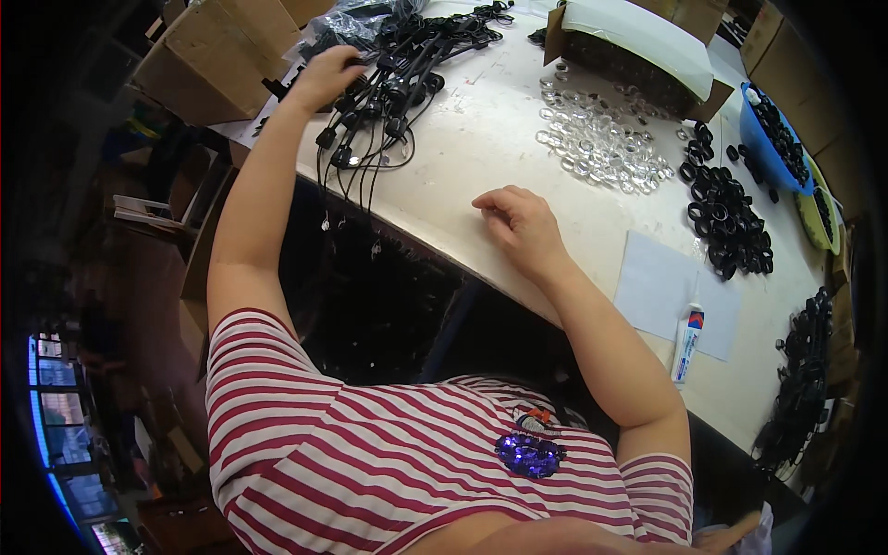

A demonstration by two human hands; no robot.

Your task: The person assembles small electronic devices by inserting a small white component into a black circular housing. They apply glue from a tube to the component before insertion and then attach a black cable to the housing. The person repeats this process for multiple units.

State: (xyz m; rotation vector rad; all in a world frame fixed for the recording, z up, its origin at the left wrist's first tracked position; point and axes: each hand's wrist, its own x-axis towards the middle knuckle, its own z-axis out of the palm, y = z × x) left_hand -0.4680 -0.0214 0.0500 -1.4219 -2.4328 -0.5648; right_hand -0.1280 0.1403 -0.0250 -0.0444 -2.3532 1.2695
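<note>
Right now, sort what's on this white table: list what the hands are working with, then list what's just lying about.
In hand:
- left hand reaching into the tangle of black corded sockets
- right hand resting loosely curled on the white table, holding nothing visible

Lying about:
- pile of clear glass pieces
- heap of black plastic rings
- white glue tube on a white paper sheet
- blue plastic bowl

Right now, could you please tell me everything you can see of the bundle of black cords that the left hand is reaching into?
The bundle of black cords is a tangled heap of thin black wires with chunky black plastic-looking sockets along them. It lies on the far left part of the pale table, beside a cardboard box. Several loose wire ends hang over the table's near edge. The left hand rests on its left side, fingers among the sockets; the right hand lies apart from it.
</note>
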